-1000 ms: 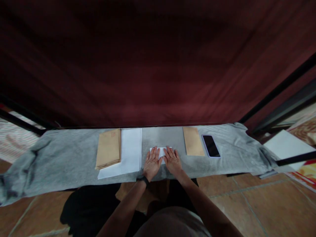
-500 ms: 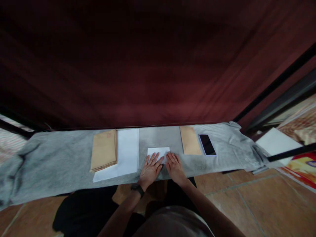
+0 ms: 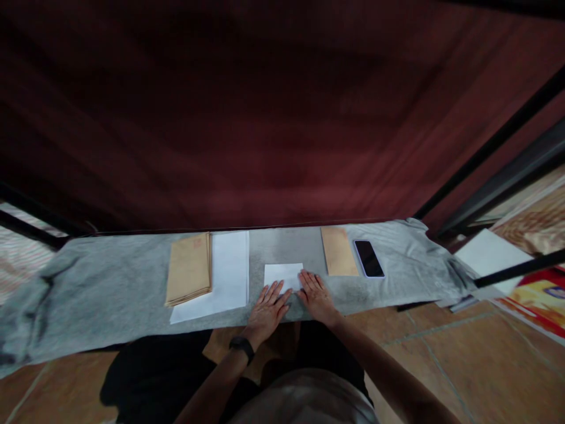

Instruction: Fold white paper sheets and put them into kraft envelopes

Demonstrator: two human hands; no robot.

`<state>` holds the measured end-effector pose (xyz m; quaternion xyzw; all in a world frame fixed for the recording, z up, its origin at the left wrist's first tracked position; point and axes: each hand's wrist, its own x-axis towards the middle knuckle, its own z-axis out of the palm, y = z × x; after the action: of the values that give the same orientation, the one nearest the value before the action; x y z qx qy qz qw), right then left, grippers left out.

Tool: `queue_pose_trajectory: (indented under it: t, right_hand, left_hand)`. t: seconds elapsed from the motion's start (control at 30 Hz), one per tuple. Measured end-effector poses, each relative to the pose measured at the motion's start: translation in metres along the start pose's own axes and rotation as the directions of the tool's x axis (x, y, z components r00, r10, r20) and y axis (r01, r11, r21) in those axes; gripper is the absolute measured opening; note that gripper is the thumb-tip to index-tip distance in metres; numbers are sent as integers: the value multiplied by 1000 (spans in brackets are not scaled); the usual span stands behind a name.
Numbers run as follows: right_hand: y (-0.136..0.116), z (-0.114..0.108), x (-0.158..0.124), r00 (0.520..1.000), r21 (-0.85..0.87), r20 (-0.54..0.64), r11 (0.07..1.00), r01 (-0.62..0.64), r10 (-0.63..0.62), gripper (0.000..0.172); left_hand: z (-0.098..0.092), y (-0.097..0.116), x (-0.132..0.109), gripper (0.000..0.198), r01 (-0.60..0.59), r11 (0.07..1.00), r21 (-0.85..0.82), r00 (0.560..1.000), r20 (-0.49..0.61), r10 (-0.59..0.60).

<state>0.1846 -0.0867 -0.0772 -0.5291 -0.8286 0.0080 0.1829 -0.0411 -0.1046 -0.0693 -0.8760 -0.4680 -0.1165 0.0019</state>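
A small folded white paper lies on the grey cloth in front of me. My left hand lies flat with fingers spread, its fingertips on the paper's near left edge. My right hand also rests flat and open, fingertips touching the paper's near right corner. Neither hand holds anything. A dark band sits on my left wrist.
A stack of brown envelopes lies on white sheets to the left. A single brown envelope and a black phone lie to the right. A dark red curtain hangs behind. Tiled floor is below.
Both hands have slid back toward me off the folded paper, uncovering most of it; only the fingertips still touch its near edge.
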Motion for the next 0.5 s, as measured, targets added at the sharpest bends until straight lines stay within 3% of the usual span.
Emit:
queue_pose_trajectory:
  t: [0.13, 0.3, 0.5]
  right_hand:
    - [18, -14, 4, 992, 4, 100, 997, 72, -72, 49]
    - [30, -28, 30, 965, 45, 245, 995, 87, -95, 45]
    - [5, -5, 47, 978, 66, 154, 989, 131, -140, 48]
  left_hand:
    - [0, -1, -1, 50, -4, 1000, 7, 999, 35, 4]
    - [0, -1, -1, 49, -3, 1000, -14, 999, 51, 3]
    - [4, 0, -3, 49, 14, 1000, -20, 999, 34, -13]
